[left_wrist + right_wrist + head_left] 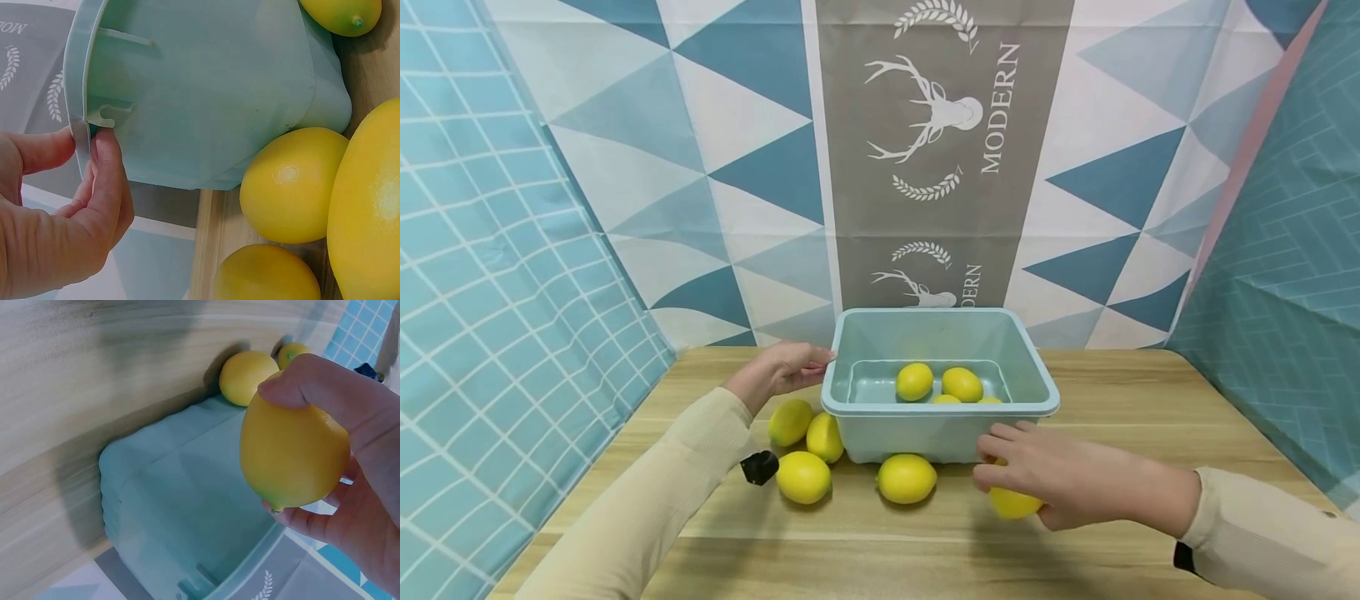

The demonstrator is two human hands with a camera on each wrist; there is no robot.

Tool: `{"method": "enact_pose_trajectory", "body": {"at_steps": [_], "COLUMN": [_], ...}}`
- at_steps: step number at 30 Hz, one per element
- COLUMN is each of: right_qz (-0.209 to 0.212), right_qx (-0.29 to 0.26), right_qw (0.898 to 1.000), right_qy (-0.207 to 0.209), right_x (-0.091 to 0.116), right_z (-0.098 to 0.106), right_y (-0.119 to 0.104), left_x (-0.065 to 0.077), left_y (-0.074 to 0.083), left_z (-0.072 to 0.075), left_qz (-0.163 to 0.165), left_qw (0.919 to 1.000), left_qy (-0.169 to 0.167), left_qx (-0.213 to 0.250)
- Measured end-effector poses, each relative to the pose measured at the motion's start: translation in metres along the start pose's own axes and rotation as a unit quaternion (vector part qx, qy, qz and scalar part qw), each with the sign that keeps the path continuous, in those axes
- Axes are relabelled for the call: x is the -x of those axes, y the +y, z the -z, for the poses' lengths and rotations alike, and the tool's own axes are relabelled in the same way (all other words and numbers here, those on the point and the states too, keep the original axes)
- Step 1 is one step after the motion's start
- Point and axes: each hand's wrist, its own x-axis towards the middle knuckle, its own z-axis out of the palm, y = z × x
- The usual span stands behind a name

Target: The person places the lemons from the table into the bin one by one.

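My left hand (pixel 788 368) pinches the left rim of a pale blue-green plastic bin (pixel 940 432), thumb on the outer edge and fingers curled under the lip in the left wrist view. In my right hand (pixel 1060 471) is a lemon (pixel 294 453), gripped between thumb and fingers in front of the bin's near right corner. Inside the bin lie several lemons, two in plain sight, such as this yellow lemon (pixel 914 381); the near wall partly hides the others. One lemon (pixel 907 479) sits on the table just before the bin's front wall.
Left of the bin, three lemons cluster on the wooden table (pixel 880 558): a rear lemon (pixel 791 422), a lemon against the bin (pixel 824 437) and a front lemon (pixel 803 477). A patterned cloth backdrop (pixel 760 167) rises behind the table, with blue sheets at both sides.
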Motion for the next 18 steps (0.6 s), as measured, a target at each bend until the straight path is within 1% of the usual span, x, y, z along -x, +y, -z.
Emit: {"method": "enact_pose_trajectory", "body": {"at_steps": [6, 18], "right_qz": [-0.007, -0.001], "right_qx": [0.000, 0.024], "right_qw": [1.000, 1.000], "right_qy": [0.000, 0.018], "right_x": [0.002, 0.002], "right_z": [0.007, 0.013], "right_y": [0.001, 0.001], "left_x": [0.000, 0.000], "left_y": [0.000, -0.001], "left_z": [-0.001, 0.000], "left_qz": [-0.001, 0.000], "left_qw": [1.0000, 1.0000], "left_qy": [-0.001, -0.001], "left_qx": [-0.002, 0.006]}}
